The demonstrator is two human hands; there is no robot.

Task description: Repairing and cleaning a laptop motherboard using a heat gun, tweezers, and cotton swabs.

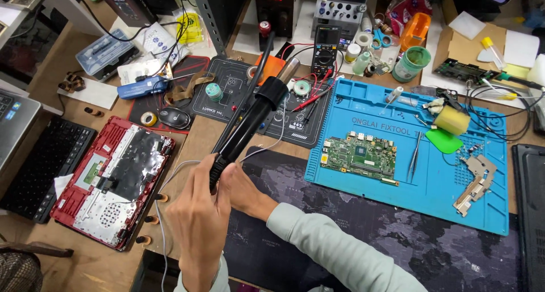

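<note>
Both hands clamp the butt end of the black hot-air wand [250, 122], left hand [198, 224] and right hand [241, 190] touching, long axis running up toward 1 o'clock, nozzle (probably metal) over the surface, green circuit board [360, 156] lying at 3 o'clock.

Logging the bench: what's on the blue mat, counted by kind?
Green circuit board: 1
Tweezers: 1
Metal bracket: 1
Yellow sponge: 1
Green pad: 1
Total: 5, counting only clear items; small bits near the mat's top edge unclear.
</note>
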